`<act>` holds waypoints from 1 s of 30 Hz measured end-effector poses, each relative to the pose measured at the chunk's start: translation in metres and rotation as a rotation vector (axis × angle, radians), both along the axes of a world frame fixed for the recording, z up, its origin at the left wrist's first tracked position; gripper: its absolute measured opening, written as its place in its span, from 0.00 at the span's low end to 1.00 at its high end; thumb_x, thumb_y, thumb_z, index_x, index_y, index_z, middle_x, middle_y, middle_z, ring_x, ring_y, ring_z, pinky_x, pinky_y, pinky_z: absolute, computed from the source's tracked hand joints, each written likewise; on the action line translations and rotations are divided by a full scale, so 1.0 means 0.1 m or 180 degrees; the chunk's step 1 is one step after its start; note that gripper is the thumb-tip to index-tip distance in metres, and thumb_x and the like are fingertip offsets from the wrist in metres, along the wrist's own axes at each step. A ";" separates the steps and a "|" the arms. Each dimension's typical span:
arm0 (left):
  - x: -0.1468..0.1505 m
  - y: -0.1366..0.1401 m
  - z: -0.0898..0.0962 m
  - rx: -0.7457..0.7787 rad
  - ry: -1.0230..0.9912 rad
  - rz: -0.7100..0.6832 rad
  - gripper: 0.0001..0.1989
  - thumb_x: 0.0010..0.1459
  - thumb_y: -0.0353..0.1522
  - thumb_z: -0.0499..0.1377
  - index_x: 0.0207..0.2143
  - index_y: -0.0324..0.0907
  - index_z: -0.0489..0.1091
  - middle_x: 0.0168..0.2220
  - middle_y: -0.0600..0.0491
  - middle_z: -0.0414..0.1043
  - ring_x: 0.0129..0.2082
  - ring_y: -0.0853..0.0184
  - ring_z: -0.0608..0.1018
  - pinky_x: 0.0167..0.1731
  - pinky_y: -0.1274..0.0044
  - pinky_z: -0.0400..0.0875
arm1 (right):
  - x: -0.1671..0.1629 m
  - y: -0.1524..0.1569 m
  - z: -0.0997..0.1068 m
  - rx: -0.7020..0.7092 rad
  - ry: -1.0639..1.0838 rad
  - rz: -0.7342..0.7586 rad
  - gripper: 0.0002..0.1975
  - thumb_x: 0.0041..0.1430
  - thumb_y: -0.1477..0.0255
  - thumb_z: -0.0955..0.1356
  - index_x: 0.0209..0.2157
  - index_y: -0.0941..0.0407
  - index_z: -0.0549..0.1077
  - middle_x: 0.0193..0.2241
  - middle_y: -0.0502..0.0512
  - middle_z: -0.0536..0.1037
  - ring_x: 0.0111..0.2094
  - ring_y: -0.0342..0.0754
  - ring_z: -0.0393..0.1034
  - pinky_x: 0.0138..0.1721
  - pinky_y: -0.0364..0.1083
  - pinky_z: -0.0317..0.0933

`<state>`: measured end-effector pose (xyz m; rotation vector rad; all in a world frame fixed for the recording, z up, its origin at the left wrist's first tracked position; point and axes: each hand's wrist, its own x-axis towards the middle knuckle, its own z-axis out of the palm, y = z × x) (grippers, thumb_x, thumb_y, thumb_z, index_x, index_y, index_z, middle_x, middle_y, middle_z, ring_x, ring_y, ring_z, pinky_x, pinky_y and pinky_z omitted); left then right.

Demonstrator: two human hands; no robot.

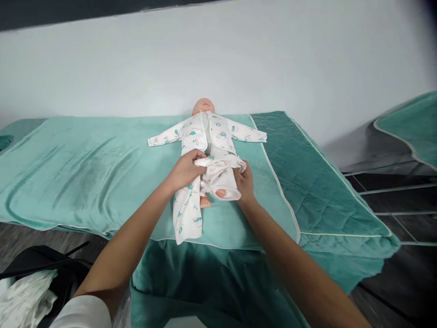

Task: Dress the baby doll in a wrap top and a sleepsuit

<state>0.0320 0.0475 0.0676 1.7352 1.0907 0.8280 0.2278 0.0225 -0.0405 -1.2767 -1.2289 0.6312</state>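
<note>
A baby doll (204, 105) lies on its back on a green velvety bed cover, its head toward the wall. It wears a white printed jacket (221, 132), open at the front, with both sleeves spread out. White printed baby pants (221, 175) are bunched around the doll's legs; one leg of the pants lies flat toward the bed's front edge. Both feet show near the hems. My left hand (189, 168) pinches the waistband at its left side. My right hand (244, 180) grips the right side, its fingers partly hidden by the cloth.
The light green cover (85, 168) stretches left across the bed; a darker quilted sheet (307, 182) lies at right. A white wall (218, 54) rises behind. At lower left, a black bag or chair (44, 259) holds printed cloth (29, 298). A metal rack (403, 191) stands at right.
</note>
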 end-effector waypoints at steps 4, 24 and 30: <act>0.08 0.17 -0.08 0.0664 0.0348 0.0698 0.12 0.48 0.25 0.58 0.37 0.43 0.70 0.36 0.55 0.75 0.37 0.65 0.75 0.38 0.75 0.67 | -0.02 0.16 0.09 0.0140 0.0183 -0.0194 0.13 0.62 0.58 0.64 0.36 0.54 0.67 0.32 0.49 0.71 0.36 0.47 0.64 0.40 0.47 0.62; -0.05 0.16 -0.25 -0.0569 -0.1081 0.0421 0.12 0.52 0.34 0.66 0.39 0.41 0.73 0.34 0.54 0.76 0.36 0.65 0.76 0.37 0.76 0.68 | 0.03 0.18 0.33 0.0891 -0.0360 -0.0061 0.12 0.57 0.70 0.68 0.45 0.53 0.69 0.43 0.55 0.71 0.44 0.50 0.67 0.47 0.50 0.63; 0.04 0.06 -0.14 -0.0724 -0.1764 0.0365 0.13 0.53 0.37 0.68 0.35 0.42 0.68 0.29 0.55 0.75 0.27 0.69 0.75 0.32 0.77 0.68 | 0.04 0.36 1.09 -0.0009 -0.0913 0.1542 0.14 0.64 0.59 0.66 0.34 0.55 0.73 0.29 0.51 0.74 0.31 0.45 0.67 0.35 0.46 0.62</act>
